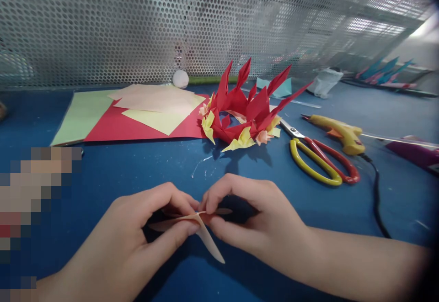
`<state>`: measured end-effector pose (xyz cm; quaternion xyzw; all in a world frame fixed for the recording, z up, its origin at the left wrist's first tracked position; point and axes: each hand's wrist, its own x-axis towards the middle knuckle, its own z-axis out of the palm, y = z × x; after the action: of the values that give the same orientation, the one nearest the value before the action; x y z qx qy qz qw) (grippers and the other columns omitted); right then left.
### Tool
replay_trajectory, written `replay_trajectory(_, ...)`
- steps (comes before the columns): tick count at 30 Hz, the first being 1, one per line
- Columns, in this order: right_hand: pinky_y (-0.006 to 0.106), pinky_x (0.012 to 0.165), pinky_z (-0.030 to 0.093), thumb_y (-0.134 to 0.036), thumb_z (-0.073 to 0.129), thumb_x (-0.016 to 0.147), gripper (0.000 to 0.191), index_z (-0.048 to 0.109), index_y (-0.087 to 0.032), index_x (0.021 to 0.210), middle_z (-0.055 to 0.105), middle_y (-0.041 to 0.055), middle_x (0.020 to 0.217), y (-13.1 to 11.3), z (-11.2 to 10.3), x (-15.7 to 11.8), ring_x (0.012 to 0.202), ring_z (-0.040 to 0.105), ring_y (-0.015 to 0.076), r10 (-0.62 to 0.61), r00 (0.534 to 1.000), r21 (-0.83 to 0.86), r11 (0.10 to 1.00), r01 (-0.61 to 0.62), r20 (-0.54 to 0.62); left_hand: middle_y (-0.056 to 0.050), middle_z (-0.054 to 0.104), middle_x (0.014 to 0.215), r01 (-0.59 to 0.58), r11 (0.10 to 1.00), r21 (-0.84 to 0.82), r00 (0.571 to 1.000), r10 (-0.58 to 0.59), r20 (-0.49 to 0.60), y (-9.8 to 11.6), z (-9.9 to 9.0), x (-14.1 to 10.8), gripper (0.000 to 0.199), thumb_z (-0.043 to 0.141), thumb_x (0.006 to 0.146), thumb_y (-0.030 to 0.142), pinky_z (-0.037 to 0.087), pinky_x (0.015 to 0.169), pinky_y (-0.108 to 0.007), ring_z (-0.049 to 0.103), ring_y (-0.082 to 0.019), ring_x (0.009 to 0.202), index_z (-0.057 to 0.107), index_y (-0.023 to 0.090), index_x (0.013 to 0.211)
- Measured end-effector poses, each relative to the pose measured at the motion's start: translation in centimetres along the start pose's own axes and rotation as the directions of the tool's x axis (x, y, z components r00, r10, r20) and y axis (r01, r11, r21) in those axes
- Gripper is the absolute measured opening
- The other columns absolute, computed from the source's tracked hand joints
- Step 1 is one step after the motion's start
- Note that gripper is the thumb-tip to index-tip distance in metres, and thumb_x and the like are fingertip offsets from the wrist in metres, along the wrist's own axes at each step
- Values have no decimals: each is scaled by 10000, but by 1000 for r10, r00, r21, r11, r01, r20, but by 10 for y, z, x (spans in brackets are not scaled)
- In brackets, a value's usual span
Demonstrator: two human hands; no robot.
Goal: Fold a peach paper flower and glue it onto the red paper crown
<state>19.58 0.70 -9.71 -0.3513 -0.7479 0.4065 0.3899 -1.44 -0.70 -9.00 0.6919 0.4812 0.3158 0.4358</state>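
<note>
While the folded paper (pixel 209 239) lies between both hands above the near surface (pixel 206 162), the left hand (pixel 146 235) and right hand (pixel 262 222) pinch it, wrists low, fingers curled inward.

The folded piece (pixel 210 242) was thin, matt paper with a smooth face. The origami crown (pixel 233 130) was paper too, its red points crisp and low in sheen. The flat sheets (pixel 144 126) looked like smooth, matt paper. The scissors (pixel 317 160) had shiny metal blades and glossy, smooth handles that looked plastic-coated. The glue gun (pixel 338 130) showed a smooth plastic body with a slight gloss, and its cord (pixel 376 192) was dark and smooth. The tabletop (pixel 164 160) was smooth with a soft sheen, marked by pale specks; the perforated panel (pixel 137 28) looked metallic and shiny.
</note>
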Motion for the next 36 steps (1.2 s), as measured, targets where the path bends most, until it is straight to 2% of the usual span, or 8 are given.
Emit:
replay_trajectory(6,168,670,584,-51,632,825,161,661,-209,824,753,-6,806,-1,0,2,699,710,111,-25,1000,-23,999,24,-4,128,768,646,178,984,26,982,-176,-65,13,-1,4,81,754,801,377,511,611,-133,683,-102,602,779,352,728)
replay_trajectory(12,178,660,573,-184,711,909,40,747,-185,926,783,21,831,-5,0,3,697,709,120,-16,999,17,1000,16,33,107,801,660,204,976,-75,979,-205,0,14,-4,8,73,782,786,361,517,606,-128,709,-110,630,803,344,717)
replay_trajectory(14,169,614,551,-202,776,859,59,744,-176,901,759,2,763,-7,1,3,635,665,107,25,999,65,998,-27,30,112,797,647,213,974,-81,977,-214,-5,14,-4,8,91,794,776,348,504,602,-112,703,-95,617,798,350,686)
replay_trajectory(17,162,590,538,-198,756,857,44,722,-171,852,732,-8,719,-7,4,4,611,643,95,127,992,134,983,-130,27,108,784,640,257,963,-79,966,-258,2,14,-4,8,116,805,770,376,500,591,-109,689,-93,618,795,348,657)
replay_trajectory(22,202,677,601,-195,732,866,93,678,-197,941,733,-12,771,-2,5,7,695,707,115,242,969,315,917,-245,52,81,825,725,291,921,-259,957,-282,73,11,-3,10,101,800,810,396,579,679,-123,771,-123,735,814,330,734)
replay_trajectory(28,220,697,604,-203,744,851,114,704,-204,959,768,11,834,0,4,8,742,734,132,310,947,383,867,-320,91,90,738,603,368,864,-344,924,-380,32,19,-1,9,150,796,763,418,504,480,-105,673,-90,557,779,273,731)
replay_trajectory(31,197,658,582,-194,734,840,154,725,-200,994,757,0,788,0,4,7,696,714,116,313,947,353,881,-316,67,79,736,604,401,866,-298,914,-402,58,19,-1,9,105,786,740,358,481,510,-117,645,-84,560,784,261,700)
replay_trajectory(36,194,617,562,-205,765,828,129,792,-199,955,768,7,778,-3,4,6,665,680,117,253,967,268,929,-253,35,81,625,515,336,932,-135,941,-338,11,15,-2,10,155,807,668,319,365,503,-153,479,-81,526,747,244,546)
